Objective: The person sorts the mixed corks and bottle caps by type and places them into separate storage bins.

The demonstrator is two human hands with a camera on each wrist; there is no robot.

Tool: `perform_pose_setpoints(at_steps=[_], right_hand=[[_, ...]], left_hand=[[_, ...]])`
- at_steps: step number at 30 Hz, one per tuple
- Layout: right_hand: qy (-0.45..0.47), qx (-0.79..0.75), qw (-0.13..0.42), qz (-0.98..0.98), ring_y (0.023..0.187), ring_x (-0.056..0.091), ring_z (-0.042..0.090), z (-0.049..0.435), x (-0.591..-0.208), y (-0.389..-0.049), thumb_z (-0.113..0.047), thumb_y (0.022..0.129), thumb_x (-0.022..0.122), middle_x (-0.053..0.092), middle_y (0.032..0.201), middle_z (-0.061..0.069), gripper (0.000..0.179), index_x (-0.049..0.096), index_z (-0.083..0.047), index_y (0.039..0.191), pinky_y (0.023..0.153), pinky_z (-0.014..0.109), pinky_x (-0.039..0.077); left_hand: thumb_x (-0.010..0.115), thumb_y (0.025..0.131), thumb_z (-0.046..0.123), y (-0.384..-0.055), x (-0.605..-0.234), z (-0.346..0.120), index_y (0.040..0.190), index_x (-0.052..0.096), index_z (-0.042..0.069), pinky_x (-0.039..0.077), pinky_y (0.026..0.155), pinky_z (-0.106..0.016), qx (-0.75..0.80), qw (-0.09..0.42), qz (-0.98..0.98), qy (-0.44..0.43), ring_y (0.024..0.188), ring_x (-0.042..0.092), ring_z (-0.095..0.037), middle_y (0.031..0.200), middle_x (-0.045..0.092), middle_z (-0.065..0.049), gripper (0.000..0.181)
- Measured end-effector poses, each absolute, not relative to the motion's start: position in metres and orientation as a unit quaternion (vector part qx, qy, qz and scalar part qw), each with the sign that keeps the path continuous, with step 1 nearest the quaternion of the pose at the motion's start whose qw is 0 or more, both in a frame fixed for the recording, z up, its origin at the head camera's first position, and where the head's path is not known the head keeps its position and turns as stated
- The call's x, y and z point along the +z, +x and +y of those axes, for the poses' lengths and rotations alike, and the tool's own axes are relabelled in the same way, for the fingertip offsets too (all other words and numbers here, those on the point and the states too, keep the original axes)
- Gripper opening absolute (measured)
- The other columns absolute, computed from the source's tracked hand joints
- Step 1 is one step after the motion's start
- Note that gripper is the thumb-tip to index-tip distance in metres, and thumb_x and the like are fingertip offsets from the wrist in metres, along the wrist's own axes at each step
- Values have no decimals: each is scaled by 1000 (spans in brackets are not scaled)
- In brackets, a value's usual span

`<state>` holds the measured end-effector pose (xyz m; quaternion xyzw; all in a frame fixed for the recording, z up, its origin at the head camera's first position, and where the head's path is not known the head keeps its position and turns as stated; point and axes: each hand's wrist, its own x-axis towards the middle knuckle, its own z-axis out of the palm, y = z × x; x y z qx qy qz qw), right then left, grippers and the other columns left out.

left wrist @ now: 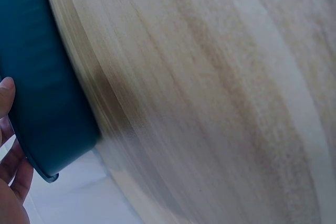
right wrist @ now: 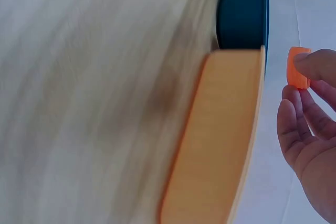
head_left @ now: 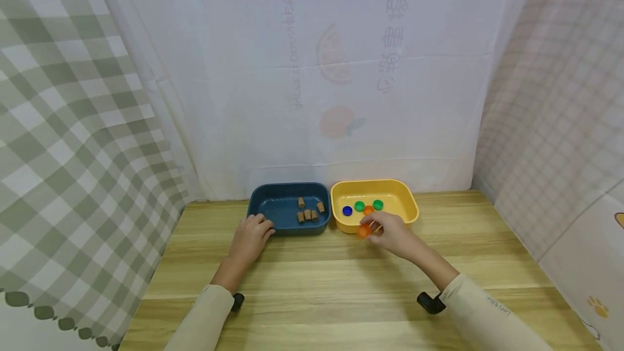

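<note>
My right hand [head_left: 394,236] pinches an orange bottle cap [head_left: 364,231] between thumb and fingers, above the front rim of the yellow tray [head_left: 405,199]. In the right wrist view the orange cap [right wrist: 298,67] shows side-on at the fingertips. Inside the yellow tray lie a blue cap [head_left: 347,210], two green caps [head_left: 359,206] and another orange cap [head_left: 369,209]. At the left, my left hand [head_left: 251,236] grips the rim of the dark blue tray [head_left: 273,207], thumb on its outer side in the left wrist view. Several corks [head_left: 307,214] sit in the right half of that tray.
Both trays stand side by side at the back of the wooden table [head_left: 322,297]. Behind them hangs a white printed cloth [head_left: 244,96]. A green checked cloth [head_left: 83,123] borders the left, and pale patterned cloth [head_left: 551,123] the right.
</note>
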<state>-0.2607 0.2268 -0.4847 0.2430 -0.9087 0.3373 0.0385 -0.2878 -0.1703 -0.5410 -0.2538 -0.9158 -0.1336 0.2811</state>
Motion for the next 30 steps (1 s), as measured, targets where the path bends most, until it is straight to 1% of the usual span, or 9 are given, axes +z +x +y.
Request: perform_pose_setpoints(at_steps=[3, 8, 13, 20, 25, 30], right_hand=[[240, 330, 50, -912, 86, 70, 20, 235, -481, -268, 4, 81, 82, 73, 104, 9, 30, 73, -4, 109, 73, 33, 61], [218, 323, 33, -920, 91, 69, 23, 249, -470, -280, 4, 84, 80, 71, 109, 12, 32, 71, -2, 113, 75, 32, 60], [199, 308, 21, -930, 94, 71, 27, 261, -460, -294, 3, 86, 78, 72, 109, 14, 31, 70, -1, 115, 76, 36, 61], [188, 306, -2, -933, 96, 69, 34, 273, -453, -321, 5, 89, 75, 71, 111, 22, 30, 67, 7, 117, 77, 39, 61], [187, 284, -5, -940, 95, 70, 35, 279, -449, -337, 2, 88, 77, 71, 109, 21, 27, 69, 4, 113, 77, 42, 62], [191, 277, -28, -941, 92, 71, 32, 281, -448, -350, 0, 88, 77, 71, 109, 21, 24, 69, 2, 111, 80, 43, 61]], left_hand=[[85, 84, 16, -289, -541, -170, 90, 78, 14, 45, 64, -35, -134, 284, -915, -252, 74, 56, -21, 85, 65, -1, 10], [86, 84, 15, -288, -542, -171, 90, 78, 13, 46, 64, -36, -137, 287, -913, -256, 73, 56, -21, 85, 65, -1, 10], [85, 84, 15, -287, -542, -170, 90, 78, 13, 46, 65, -37, -137, 285, -914, -254, 75, 56, -21, 86, 65, -1, 10], [85, 85, 16, -285, -539, -169, 91, 78, 14, 47, 66, -37, -136, 271, -920, -248, 75, 57, -21, 87, 65, -1, 9], [83, 87, 16, -285, -536, -169, 92, 78, 14, 46, 66, -36, -137, 260, -923, -249, 75, 56, -21, 87, 65, -1, 8], [83, 87, 16, -284, -535, -168, 92, 78, 14, 46, 66, -36, -134, 254, -926, -243, 75, 56, -21, 87, 65, -1, 7]])
